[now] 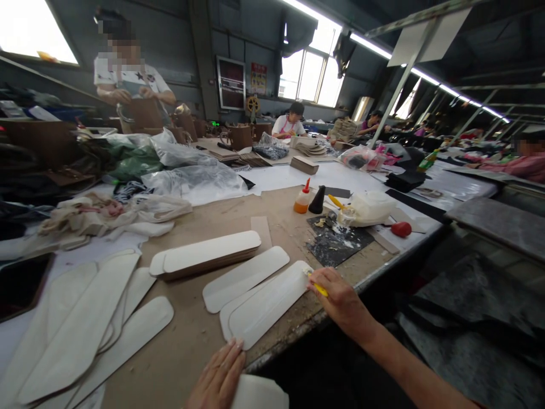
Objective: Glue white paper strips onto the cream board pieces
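Observation:
My right hand (334, 291) is closed around a small yellow-handled brush (320, 289). Its tip touches the far end of a long white panel with rounded corners (270, 307), which has a wet-looking sheen. Fingers stretched out, my left hand (221, 372) rests on the near end of that same panel. Another white panel (247, 278) lies just beyond, partly overlapped. Farther left stands a neat stack of such panels (213, 253) with brown edges. White pieces (259, 392) show beside my left wrist at the bottom edge.
Loose white panels (85, 324) are spread at left. Beyond my right hand are a dark glue-smeared sheet (336, 244), a red-capped bottle (302, 199), a black cone (317, 200) and a whitish container (370, 207). A co-worker (131, 85) stands across the table. The table edge (293, 335) runs close by.

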Motion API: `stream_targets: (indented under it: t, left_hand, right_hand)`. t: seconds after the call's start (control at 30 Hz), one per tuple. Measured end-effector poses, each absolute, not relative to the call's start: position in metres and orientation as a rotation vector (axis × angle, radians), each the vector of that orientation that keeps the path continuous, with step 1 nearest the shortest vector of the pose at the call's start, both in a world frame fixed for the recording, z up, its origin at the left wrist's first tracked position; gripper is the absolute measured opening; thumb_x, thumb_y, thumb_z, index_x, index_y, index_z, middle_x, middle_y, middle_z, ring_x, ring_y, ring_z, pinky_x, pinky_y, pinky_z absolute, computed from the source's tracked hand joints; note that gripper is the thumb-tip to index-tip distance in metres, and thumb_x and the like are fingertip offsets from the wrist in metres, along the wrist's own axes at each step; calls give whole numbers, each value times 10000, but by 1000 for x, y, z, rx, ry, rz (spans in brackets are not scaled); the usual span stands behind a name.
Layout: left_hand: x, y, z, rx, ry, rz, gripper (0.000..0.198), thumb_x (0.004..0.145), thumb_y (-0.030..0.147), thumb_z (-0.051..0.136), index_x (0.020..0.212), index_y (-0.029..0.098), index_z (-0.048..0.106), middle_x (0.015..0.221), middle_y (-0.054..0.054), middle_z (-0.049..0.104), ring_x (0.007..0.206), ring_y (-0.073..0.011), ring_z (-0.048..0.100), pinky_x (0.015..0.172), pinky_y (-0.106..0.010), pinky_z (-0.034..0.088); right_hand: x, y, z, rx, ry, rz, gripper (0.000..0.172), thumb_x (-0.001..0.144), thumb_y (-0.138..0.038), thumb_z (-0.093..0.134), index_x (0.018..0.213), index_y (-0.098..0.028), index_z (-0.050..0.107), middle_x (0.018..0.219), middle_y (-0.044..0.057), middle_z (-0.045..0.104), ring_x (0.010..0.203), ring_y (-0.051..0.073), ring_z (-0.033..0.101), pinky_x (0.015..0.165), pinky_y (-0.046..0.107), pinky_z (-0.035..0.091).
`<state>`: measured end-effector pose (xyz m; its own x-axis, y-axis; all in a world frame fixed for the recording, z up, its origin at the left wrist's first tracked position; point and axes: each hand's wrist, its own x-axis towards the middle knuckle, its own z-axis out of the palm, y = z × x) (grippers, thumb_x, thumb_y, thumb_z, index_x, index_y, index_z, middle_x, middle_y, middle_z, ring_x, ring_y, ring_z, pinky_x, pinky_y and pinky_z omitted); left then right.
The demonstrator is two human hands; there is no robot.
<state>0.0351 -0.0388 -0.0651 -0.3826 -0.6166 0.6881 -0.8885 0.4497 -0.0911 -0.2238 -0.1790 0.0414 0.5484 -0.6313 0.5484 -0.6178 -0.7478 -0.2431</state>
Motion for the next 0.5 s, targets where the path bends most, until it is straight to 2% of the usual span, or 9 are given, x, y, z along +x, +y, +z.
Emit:
stream_targets:
  t: [0.17, 0.3, 0.5]
  left_hand:
    - [33, -36, -58, 1289, -2164, 573, 357, 892, 75, 263, 1149, 109, 509, 1133, -84, 626, 1111, -201, 540, 910, -311, 446]
    - [32, -33, -47, 1320, -2197, 525, 365, 889, 78, 257, 1132, 86, 528, 1143, -112, 619, 1121, -215, 537, 881, -332, 488]
    - [25, -29, -36, 1375, -2130, 396, 327, 857, 44, 400, 1154, 87, 529, 1180, -132, 597, 1208, -207, 466, 955, -339, 477]
  right_hand:
    - [-206, -157, 35, -2794, 993, -910, 168, 830, -25, 496, 884, -174, 552, 825, 64, 583, 841, 217, 543, 737, 343, 511]
    - [-192, -142, 46, -2635, 796, -937, 153, 844, -45, 503, 894, -185, 541, 830, 47, 580, 819, 184, 549, 726, 295, 511]
    - [-213, -171, 43, -2770, 974, -997, 98, 873, -101, 499, 917, -176, 543, 861, 79, 581, 863, 236, 535, 766, 405, 491]
